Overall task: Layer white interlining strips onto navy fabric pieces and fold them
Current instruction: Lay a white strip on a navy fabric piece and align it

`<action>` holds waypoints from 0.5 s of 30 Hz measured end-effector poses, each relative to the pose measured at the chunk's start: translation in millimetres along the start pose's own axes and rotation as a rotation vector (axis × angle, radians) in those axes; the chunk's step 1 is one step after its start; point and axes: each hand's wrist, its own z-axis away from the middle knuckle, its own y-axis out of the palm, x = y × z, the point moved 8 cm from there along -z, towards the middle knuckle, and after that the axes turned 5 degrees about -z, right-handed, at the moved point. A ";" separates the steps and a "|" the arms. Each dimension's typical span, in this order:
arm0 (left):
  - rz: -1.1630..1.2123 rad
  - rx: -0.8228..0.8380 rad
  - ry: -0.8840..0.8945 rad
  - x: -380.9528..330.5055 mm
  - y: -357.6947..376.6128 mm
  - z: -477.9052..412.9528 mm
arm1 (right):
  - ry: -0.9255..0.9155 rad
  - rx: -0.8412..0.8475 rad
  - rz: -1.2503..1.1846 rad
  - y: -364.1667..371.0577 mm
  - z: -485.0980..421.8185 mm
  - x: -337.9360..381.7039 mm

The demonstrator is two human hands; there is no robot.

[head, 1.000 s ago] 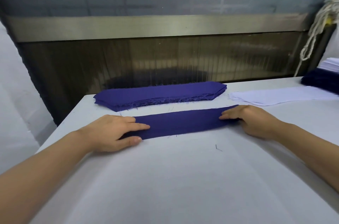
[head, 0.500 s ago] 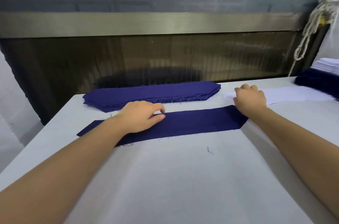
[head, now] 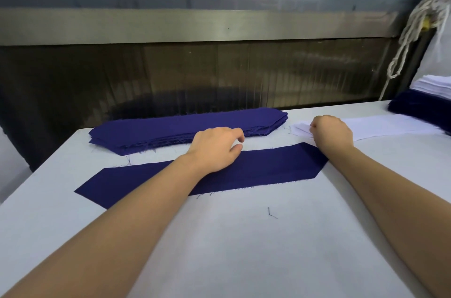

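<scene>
One navy fabric piece [head: 268, 166] lies flat across the white table [head: 244, 249], pointed at both ends. My left hand [head: 216, 147] rests its heel on the piece's middle, fingers loosely curled and holding nothing. Behind it sits a stack of navy pieces [head: 170, 127]. My right hand [head: 333, 130] is just past the navy piece's right end, its fingers curled on the left end of the white interlining strips [head: 385, 125]. The fingertips are hidden behind the knuckles.
At the far right edge stands another pile of navy fabric [head: 419, 107] with white sheets [head: 434, 84] on top. A knotted white cord [head: 410, 29] hangs above it. A dark ribbed panel and metal rail [head: 219, 27] close off the table's back. Loose threads [head: 271, 213] lie on the near table.
My right hand left the navy piece's right end and reached back to the white strips. My left hand slid from the left end to the piece's middle, uncovering that end.
</scene>
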 end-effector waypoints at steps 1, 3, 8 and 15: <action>0.005 -0.005 0.005 -2.1 -0.6 -1.5 | 0.031 -0.010 -0.082 -0.7 -0.8 -4.1; 0.019 -0.015 0.011 -5.6 -2.6 -5.1 | 0.088 -0.045 -0.255 -2.9 -1.3 -13.4; 0.111 -0.023 -0.001 -20.7 -5.0 -18.7 | 0.108 -0.154 -0.550 -10.9 4.3 -19.2; 0.349 -0.015 -0.020 -60.4 -1.6 -52.3 | -0.036 -0.386 -0.498 -29.7 10.4 -4.2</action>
